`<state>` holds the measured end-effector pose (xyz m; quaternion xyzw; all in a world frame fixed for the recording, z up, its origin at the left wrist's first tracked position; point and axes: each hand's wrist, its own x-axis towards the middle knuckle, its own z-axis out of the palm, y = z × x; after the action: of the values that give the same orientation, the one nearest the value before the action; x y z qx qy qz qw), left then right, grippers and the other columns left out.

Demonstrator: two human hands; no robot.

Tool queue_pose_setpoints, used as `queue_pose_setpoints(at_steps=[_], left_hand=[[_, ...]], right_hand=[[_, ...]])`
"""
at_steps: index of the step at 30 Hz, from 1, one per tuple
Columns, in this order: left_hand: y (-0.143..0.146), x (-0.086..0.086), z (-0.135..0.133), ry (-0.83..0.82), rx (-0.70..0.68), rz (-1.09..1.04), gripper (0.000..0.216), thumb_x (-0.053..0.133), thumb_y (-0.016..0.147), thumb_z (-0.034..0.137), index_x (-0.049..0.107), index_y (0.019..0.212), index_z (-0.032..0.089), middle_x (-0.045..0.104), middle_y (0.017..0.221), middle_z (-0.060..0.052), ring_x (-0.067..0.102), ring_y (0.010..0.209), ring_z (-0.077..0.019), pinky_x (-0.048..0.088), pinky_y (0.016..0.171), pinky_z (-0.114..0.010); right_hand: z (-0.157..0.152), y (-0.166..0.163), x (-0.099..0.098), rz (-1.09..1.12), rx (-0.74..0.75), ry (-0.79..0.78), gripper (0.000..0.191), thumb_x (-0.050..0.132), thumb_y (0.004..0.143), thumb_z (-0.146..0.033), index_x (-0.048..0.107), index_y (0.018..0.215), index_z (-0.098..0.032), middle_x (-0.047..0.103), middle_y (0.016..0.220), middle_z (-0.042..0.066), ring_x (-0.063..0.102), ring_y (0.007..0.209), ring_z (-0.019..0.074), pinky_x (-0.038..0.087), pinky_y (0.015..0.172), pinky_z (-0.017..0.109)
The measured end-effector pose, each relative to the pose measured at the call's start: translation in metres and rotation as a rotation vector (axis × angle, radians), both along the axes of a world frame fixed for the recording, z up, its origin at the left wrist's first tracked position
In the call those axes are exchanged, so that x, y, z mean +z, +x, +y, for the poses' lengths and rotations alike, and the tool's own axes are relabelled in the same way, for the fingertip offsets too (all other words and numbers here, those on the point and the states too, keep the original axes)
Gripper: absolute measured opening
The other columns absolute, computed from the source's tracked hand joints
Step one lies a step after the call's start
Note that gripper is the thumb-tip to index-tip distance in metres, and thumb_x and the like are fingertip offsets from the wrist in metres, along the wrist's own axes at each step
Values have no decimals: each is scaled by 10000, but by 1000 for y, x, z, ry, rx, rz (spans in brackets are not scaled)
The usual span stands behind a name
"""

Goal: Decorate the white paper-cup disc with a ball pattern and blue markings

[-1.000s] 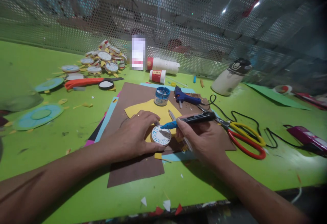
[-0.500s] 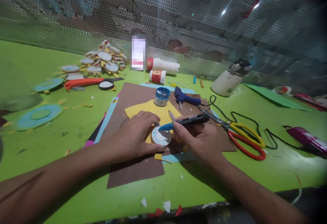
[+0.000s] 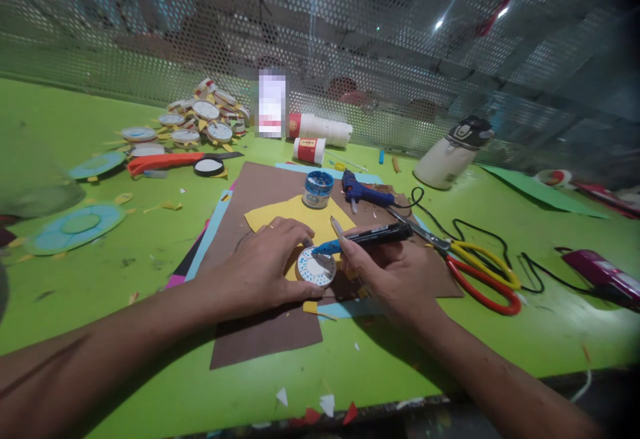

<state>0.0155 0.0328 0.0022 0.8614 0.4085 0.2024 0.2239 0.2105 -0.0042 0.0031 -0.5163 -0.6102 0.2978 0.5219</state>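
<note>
Head view, clock directions from the spotted disc (image 3: 317,270). White paper scrap (image 3: 327,404) at 6 o'clock, by the table edge. Left hand (image 3: 273,264) at 9 o'clock, gripping the disc at its rim — thumb near 6, fingers near 11. Right hand (image 3: 397,279) at 4 o'clock, closed round a black marker (image 3: 377,235); blue end at the disc's 12 o'clock, contact unclear. Scissors (image 3: 483,292) at 3. Beyond: blue jar (image 3: 319,193) at 12, glue gun (image 3: 369,193) at 1. Farther — heap of discs (image 3: 206,111), 11 o'clock.
</note>
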Motion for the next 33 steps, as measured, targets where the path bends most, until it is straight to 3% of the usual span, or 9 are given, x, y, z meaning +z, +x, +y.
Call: queue_pose_setpoints(at_steps=[18, 25, 31, 33], left_hand=[[-1, -2, 1, 17, -26, -6, 411, 770, 736, 446, 598, 1034, 220, 633, 1207, -116, 554, 1138, -348, 485, 919, -505], [-1, 0, -1, 7, -13, -2, 385, 775, 730, 425, 603, 1002, 214, 640, 1169, -112, 557, 1133, -351, 481, 918, -513], [-2, 1, -2, -8, -2, 19, 434, 758, 732, 453, 589, 1048, 209, 623, 1210, -120, 551, 1133, -349, 478, 917, -512], [-1, 1, -1, -14, 3, 21, 450, 754, 730, 458, 585, 1058, 200, 620, 1217, -125, 549, 1135, -351, 475, 922, -515]], right_hand=[[1, -1, 3, -34, 40, 3, 161, 732, 792, -366, 755, 791, -207, 755, 698, 25, 728, 649, 213, 610, 611, 324], [0, -4, 4, 9, 58, -78, 157, 752, 767, -374, 715, 740, -225, 755, 720, 29, 724, 684, 219, 611, 614, 341], [-9, -5, 18, 0, -207, 4, 216, 767, 756, -371, 658, 661, -211, 724, 665, 36, 688, 593, 194, 600, 588, 323], [-10, -5, 22, -16, -229, 48, 233, 754, 764, -348, 639, 620, -206, 698, 623, 26, 672, 566, 177, 587, 570, 300]])
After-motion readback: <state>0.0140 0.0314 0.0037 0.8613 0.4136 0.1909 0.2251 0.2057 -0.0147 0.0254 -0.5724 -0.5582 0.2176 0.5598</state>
